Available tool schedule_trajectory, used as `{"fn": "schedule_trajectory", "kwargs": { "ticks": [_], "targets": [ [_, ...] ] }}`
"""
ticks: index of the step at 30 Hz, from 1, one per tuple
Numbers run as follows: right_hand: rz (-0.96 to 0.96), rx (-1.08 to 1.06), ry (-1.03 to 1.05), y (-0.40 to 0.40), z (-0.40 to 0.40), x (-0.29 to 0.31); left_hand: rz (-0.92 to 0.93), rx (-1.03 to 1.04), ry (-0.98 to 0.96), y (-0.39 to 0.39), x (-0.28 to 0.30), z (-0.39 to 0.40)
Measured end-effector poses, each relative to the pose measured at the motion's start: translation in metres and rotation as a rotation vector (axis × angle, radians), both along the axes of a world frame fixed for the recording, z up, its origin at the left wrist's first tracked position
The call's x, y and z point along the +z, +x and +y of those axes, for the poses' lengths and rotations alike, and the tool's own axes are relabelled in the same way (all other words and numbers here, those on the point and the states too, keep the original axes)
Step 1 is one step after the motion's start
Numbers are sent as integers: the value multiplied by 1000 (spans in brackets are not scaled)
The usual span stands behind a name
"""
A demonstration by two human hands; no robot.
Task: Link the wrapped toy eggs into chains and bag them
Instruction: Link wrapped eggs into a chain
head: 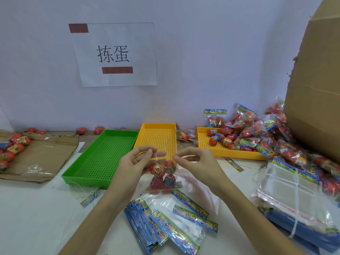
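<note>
A clear plastic bag (pixel 162 176) with several wrapped red toy eggs inside hangs above the white table in the middle of the view. My left hand (pixel 136 162) pinches the bag's top edge on the left, and my right hand (pixel 195 161) pinches it on the right. A fanned stack of empty bags with blue printed headers (pixel 165 223) lies on the table just below my hands. Loose wrapped eggs (pixel 220 138) sit in the right yellow tray (pixel 219 152).
A green tray (pixel 103 157) and a middle yellow tray (pixel 158 137) stand behind my hands. Filled bags (pixel 261 129) pile at the right beside a big cardboard box (pixel 316 89). A tied bundle of bags (pixel 290 196) lies at right. Eggs on flat cardboard (pixel 36 155) lie at left.
</note>
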State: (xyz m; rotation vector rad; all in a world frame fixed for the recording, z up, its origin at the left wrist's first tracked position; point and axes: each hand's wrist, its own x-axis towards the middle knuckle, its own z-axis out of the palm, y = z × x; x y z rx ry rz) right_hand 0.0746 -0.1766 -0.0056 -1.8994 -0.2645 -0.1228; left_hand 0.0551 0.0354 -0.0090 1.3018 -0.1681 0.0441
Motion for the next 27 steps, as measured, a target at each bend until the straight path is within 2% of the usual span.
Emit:
{"fn": "schedule_trajectory", "kwargs": {
  "ticks": [4, 10, 15, 21, 27],
  "targets": [
    [41, 7, 78, 1, -1, -2, 55, -56, 45, 1, 0, 5],
    [118, 36, 71, 2, -8, -1, 105, 35, 119, 2, -4, 11],
    [96, 33, 94, 2, -9, -1, 62, 82, 203, 3, -7, 13],
    [33, 61, 104, 4, -14, 5, 97, 113, 55, 6, -7, 14],
    [29, 82, 171, 3, -18, 6, 97, 82, 84, 5, -5, 18]
  ]
}}
